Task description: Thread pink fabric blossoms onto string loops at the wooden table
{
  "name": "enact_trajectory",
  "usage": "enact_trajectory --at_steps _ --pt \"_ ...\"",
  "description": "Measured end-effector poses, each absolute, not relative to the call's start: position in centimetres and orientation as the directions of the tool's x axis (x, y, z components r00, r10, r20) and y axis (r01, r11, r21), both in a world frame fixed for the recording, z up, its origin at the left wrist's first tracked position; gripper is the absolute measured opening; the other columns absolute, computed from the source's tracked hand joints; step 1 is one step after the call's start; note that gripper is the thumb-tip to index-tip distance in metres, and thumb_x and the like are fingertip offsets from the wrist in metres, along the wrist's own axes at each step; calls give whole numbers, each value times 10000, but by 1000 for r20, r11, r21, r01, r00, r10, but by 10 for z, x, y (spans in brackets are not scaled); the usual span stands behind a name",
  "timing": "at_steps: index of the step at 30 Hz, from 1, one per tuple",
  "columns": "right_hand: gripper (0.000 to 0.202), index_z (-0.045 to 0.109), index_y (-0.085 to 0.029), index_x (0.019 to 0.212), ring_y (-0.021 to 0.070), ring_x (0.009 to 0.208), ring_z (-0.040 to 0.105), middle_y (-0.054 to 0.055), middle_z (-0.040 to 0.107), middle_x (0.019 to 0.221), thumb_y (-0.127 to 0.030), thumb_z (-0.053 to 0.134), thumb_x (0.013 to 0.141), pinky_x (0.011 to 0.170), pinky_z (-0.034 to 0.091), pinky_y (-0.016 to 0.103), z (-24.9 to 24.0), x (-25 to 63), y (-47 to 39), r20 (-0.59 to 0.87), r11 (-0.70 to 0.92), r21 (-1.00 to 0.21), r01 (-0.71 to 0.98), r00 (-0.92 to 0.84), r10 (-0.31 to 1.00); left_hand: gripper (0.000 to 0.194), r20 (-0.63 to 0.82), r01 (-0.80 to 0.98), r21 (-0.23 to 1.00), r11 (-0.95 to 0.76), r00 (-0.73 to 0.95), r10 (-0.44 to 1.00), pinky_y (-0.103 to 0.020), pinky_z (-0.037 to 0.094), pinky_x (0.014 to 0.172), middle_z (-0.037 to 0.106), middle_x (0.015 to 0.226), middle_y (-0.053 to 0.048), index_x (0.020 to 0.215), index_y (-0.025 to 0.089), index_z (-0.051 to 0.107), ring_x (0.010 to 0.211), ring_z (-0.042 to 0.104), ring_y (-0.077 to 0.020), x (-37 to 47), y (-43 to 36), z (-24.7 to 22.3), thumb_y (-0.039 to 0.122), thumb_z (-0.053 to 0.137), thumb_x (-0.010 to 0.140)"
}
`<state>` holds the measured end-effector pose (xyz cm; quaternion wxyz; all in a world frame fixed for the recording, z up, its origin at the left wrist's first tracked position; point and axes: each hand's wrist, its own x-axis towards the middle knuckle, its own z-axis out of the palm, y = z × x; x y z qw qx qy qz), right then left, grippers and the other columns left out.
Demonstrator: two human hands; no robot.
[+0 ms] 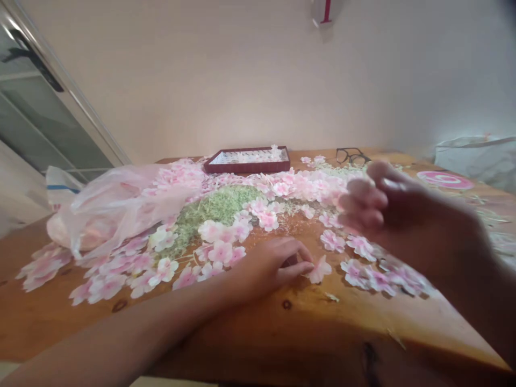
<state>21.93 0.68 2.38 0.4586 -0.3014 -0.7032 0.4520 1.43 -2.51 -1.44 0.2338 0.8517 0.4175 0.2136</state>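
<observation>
One pale pink artificial flower with thin, soft-looking petals (pixel 320 270) lay near the front of the brown, knotted wooden table (pixel 250 338), right at the fingertips of our left hand (pixel 278 267). Thumb and forefinger were together there, seemingly clamped on the petal edge; we kept that hand low, probably for steadiness. Our right hand (pixel 403 215) was raised with its fingers curled, too blurred for us to tell whether it gripped anything.

Just beyond the flower, a small group of pink-and-white blossoms (pixel 379 279) lay below our right hand, likely placed for easy reach. Farther back we had a loose, pale green tangled heap (pixel 226 207) among more blossoms, perhaps massed there so the front edge had working room. A crumpled translucent plastic bag (pixel 121 199) lay to the left, and a dark red rectangular tray with a patterned lining (pixel 248 167) stood by the wall, its sides containing pale pieces.
</observation>
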Motion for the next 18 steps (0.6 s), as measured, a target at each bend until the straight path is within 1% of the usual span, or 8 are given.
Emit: enact_trajectory --at_steps 2,4,6,9,12,14,15,18 --pt "186 601 -258 781 99 623 511 -11 511 658 -304 425 741 574 425 237 30 216 35 437 430 -899 -83 -222 872 236 207 647 536 -543 523 827 -222 390 652 561 779 -19 851 168 526 704 503 -96 13 -23 -17 338 368 806" --pt "151 605 -228 771 97 606 491 -1 515 673 -253 471 707 543 401 227 22 219 59 463 464 -886 -6 -59 884 233 251 687 473 -551 495 832 -255 387 714 569 837 -32 836 165 531 778 503 -117 11 -21 -19 328 367 806" --pt "162 604 -193 761 102 575 471 11 513 655 -224 455 704 514 377 229 7 226 76 470 462 -875 143 29 882 235 300 709 415 -570 485 822 -292 361 799 575 903 -35 822 172 546 873 485 -136 9 -18 -20 320 364 808" --pt "197 588 -182 775 122 567 474 16 517 629 -215 402 717 515 352 241 -12 235 85 491 439 -789 431 11 871 250 366 726 352 -591 474 801 -320 318 878 574 964 -39 838 173 562 953 454 -141 6 -16 -21 320 362 809" --pt "234 577 -198 850 131 542 467 25 535 635 -227 372 740 533 327 249 -18 239 83 477 409 -607 681 -99 873 266 388 734 301 -609 489 781 -308 322 883 576 965 -49 844 156 566 955 457 -135 5 -14 -22 323 361 811" --pt "239 559 -210 886 131 475 433 17 519 577 -250 363 756 513 312 253 -19 240 81 446 415 -506 756 -183 876 278 383 737 253 -626 518 765 -292 343 859 574 973 -56 848 147 566 940 468 -133 5 -13 -18 317 349 817" --pt "223 558 -215 866 133 458 428 17 526 572 -253 370 752 512 313 256 -20 241 81 442 414 -467 781 -200 875 290 376 738 221 -637 538 754 -286 354 840 574 971 -61 854 146 566 926 476 -133 5 -13 -14 318 334 822" --pt "197 542 -237 847 158 475 465 30 569 631 -267 372 752 524 331 273 -26 245 86 419 400 -401 824 -223 880 349 351 789 143 -597 524 776 -283 383 757 594 888 -60 858 152 567 846 509 -140 -6 -18 16 356 286 831"
